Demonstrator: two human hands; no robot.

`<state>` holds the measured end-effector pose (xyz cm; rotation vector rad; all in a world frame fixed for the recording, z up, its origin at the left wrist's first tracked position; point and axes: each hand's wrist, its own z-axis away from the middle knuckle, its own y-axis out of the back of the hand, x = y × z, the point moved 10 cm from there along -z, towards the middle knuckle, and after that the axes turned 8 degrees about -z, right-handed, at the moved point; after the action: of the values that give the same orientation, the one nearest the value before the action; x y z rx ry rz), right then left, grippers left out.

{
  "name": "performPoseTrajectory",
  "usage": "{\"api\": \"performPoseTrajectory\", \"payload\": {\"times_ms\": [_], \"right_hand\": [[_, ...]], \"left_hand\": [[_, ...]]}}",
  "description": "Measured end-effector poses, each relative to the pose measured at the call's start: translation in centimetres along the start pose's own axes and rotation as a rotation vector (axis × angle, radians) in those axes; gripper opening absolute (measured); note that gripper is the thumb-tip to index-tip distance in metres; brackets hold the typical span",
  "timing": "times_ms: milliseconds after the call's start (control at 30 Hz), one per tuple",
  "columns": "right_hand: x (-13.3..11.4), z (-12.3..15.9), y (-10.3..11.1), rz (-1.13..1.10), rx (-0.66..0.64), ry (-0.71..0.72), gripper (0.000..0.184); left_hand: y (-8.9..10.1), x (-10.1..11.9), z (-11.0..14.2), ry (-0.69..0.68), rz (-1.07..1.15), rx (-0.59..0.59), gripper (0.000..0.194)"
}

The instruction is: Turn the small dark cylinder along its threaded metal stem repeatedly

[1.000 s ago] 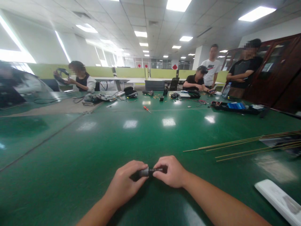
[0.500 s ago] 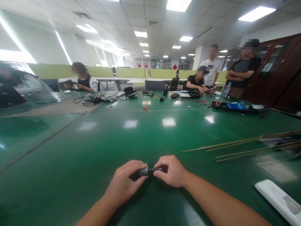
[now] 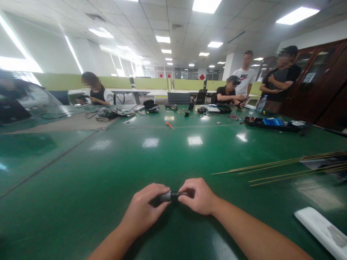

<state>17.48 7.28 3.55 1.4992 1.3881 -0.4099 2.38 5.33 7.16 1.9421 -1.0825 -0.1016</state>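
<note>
Near the front of the green table, my left hand (image 3: 148, 204) is closed around the grey, thick end of a small grey-and-black cylinder (image 3: 166, 196). My right hand (image 3: 199, 196) pinches the thin dark end (image 3: 181, 194) on the right, between thumb and fingers. The piece lies level between the two hands, with a black middle part showing in the gap. My fingers cover much of both ends, so its exact kind cannot be made out. Whether the two ends are one piece or two joined pieces is also unclear.
Thin brass-coloured rods (image 3: 273, 168) lie at the right, with a white oblong object (image 3: 320, 231) nearer me. A red screwdriver (image 3: 169, 125) rests farther back. Beyond it are cables, small parts and a black tray (image 3: 260, 123). Several people sit or stand around the far side.
The right hand has shifted very slightly, with a little more of the black middle part visible. A seated person at the far right has raised their hands.
</note>
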Motion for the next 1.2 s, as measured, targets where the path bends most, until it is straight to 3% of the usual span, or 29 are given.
{"api": "performPoseTrajectory", "payload": {"times_ms": [1200], "right_hand": [[0.06,-0.16,0.44,0.002,0.016,-0.016,0.006]], "left_hand": [[0.23,-0.68,0.08,0.024,-0.02,0.011,0.016]]}}
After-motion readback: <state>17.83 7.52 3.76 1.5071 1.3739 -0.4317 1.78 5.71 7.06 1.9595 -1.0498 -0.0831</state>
